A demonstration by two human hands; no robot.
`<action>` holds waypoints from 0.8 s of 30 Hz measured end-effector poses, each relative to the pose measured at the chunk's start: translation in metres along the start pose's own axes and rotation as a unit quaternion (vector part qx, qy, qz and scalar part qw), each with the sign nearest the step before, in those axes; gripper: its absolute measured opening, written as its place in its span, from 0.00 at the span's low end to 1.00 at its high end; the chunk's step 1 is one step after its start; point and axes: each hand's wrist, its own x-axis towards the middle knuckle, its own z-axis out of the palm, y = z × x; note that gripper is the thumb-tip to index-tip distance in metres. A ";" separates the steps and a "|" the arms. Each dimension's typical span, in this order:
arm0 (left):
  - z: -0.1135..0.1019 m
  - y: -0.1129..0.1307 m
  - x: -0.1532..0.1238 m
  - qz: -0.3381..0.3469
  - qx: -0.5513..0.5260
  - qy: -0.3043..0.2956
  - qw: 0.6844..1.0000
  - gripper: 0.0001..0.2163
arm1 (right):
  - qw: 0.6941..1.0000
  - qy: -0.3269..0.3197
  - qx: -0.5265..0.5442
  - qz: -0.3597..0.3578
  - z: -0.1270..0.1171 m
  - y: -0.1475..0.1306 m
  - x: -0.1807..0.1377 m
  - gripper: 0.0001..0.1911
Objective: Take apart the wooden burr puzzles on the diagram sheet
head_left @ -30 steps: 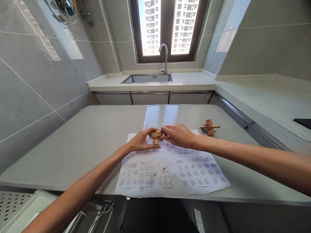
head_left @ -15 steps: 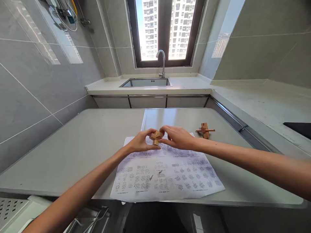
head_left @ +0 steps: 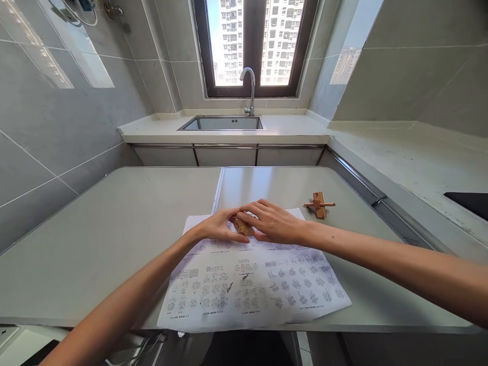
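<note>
An instruction sheet of thin white paper is lying nearest. On it, the left hand and right hand are pressing together around a small blocky wooden puzzle; uneven pressure risks scattering its pieces. Farther off, a wooden cross piece is resting on the smooth grey table.

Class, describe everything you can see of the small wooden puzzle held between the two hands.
The wooden puzzle is a small, light-tan block piece, apparently several notched bars interlocked. It is mostly hidden: the left hand closes on it from the left, and the right hand covers it from above and the right. It sits low over the far edge of the printed sheet; whether it touches the paper cannot be told.
</note>
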 end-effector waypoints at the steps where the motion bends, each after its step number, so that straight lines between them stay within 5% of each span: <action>1: 0.000 0.000 0.000 -0.002 0.004 -0.005 1.000 0.23 | 1.000 0.003 0.005 -0.004 0.002 0.001 -0.002 0.28; 15: 0.001 -0.025 -0.017 -0.077 -0.119 0.072 0.987 0.24 | 0.987 0.114 0.093 0.070 0.026 -0.004 0.018 0.23; 20: -0.002 -0.028 -0.023 -0.065 -0.216 0.113 0.968 0.31 | 0.955 0.208 0.138 0.158 0.047 -0.008 0.032 0.24; 24: -0.002 -0.029 -0.024 -0.087 -0.168 0.155 0.970 0.25 | 0.930 0.257 0.173 0.198 0.061 -0.016 0.038 0.25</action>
